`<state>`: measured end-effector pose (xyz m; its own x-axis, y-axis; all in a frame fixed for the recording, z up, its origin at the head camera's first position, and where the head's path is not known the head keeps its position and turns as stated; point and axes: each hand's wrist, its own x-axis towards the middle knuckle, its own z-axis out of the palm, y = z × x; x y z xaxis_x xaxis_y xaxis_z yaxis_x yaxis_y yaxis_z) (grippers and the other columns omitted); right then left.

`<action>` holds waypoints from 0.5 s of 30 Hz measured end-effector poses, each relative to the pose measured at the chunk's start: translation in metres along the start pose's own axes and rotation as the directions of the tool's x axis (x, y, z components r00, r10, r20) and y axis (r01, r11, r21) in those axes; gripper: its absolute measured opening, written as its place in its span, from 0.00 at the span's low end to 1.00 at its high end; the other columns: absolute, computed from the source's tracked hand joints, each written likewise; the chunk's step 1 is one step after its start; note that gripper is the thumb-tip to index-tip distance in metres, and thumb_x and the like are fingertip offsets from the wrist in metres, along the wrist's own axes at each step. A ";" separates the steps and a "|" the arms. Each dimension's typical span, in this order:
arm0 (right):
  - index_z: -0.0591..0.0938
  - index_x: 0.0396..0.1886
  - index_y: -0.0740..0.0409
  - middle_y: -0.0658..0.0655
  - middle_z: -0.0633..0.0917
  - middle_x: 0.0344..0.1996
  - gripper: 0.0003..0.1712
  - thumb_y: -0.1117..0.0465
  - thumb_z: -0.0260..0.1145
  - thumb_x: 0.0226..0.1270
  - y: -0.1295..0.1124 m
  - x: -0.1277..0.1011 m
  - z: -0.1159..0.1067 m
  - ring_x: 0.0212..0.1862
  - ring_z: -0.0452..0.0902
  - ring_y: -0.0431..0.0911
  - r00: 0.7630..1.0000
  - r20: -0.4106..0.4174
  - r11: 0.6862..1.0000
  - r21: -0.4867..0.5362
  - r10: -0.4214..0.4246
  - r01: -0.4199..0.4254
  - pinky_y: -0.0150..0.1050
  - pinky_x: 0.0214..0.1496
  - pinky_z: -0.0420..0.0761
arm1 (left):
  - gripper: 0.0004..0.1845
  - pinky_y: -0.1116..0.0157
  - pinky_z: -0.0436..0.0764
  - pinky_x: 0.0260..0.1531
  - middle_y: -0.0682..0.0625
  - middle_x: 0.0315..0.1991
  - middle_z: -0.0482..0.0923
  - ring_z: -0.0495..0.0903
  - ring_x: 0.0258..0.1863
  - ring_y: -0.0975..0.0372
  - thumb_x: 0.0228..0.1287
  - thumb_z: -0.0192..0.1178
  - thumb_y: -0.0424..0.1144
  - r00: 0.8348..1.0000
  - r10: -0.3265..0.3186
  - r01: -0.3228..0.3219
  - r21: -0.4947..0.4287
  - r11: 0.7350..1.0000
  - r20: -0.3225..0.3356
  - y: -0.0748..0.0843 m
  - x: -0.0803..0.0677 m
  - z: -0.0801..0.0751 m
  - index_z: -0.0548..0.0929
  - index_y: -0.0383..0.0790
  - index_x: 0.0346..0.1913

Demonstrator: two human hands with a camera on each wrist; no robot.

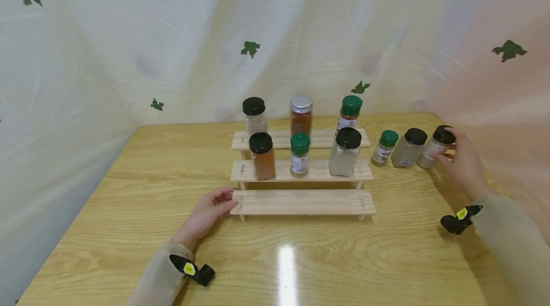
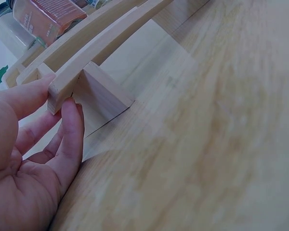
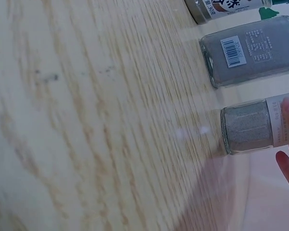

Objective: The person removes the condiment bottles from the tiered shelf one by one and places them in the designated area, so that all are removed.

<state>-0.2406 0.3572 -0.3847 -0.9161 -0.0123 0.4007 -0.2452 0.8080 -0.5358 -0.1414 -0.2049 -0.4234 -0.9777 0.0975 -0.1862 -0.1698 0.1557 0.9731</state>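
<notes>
My left hand [image 1: 206, 213] pinches the left end of the lowest step of a three-step wooden rack [image 1: 302, 202]; in the left wrist view its thumb lies on top and fingers [image 2: 73, 130] come from below. At the far right my right hand [image 1: 466, 165] grips a black-lidded spice jar [image 1: 428, 154] by its upper part. Greyish powder fills this jar's lower half in the right wrist view, beneath a pale label [image 3: 277, 115]. Just left of it stand a square black-lidded jar [image 1: 405, 152] and a small green-capped jar [image 1: 381, 154].
On the rack's middle step are a black-lidded orange jar [image 1: 264, 165], a green-capped jar [image 1: 299, 163] and a black-lidded pale jar [image 1: 343, 160]. The top step bears a black-lidded jar [image 1: 255, 122], a silver-lidded jar [image 1: 301, 122] and a green-capped jar [image 1: 347, 122]. A patterned curtain [image 1: 193, 58] hangs behind the table.
</notes>
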 end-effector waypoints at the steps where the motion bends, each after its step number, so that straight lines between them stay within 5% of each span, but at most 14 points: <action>1: 0.54 0.68 0.73 0.80 0.66 0.52 0.41 0.75 0.65 0.58 0.001 0.000 0.000 0.47 0.67 0.71 1.000 0.002 1.000 -0.006 -0.002 0.002 0.33 0.37 0.80 | 0.25 0.74 0.76 0.36 0.52 0.40 0.71 0.71 0.37 0.70 0.65 0.57 0.31 1.000 -0.001 0.001 0.000 1.000 0.002 0.000 0.000 0.000 0.66 0.22 0.62; 5: 0.52 0.69 0.73 0.80 0.66 0.52 0.42 0.73 0.65 0.60 0.005 0.001 0.001 0.47 0.67 0.71 1.000 0.026 0.999 -0.033 0.000 0.001 0.61 0.45 0.72 | 0.25 0.74 0.76 0.36 0.52 0.41 0.71 0.71 0.37 0.70 0.65 0.57 0.31 1.000 -0.009 0.009 0.002 1.000 0.005 -0.001 0.002 0.000 0.66 0.23 0.62; 15: 0.53 0.68 0.74 0.82 0.64 0.53 0.42 0.69 0.66 0.60 0.004 0.006 -0.004 0.50 0.63 0.72 0.998 0.056 0.998 -0.064 -0.009 0.012 0.65 0.46 0.69 | 0.25 0.74 0.77 0.35 0.53 0.40 0.71 0.71 0.36 0.70 0.65 0.57 0.30 1.000 -0.014 0.014 -0.012 1.000 0.007 -0.001 0.002 -0.001 0.66 0.23 0.62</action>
<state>-0.2453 0.3626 -0.3813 -0.9302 -0.0520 0.3634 -0.2356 0.8437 -0.4824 -0.1435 -0.2057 -0.4246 -0.9743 0.1026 -0.2004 -0.1846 0.1450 0.9721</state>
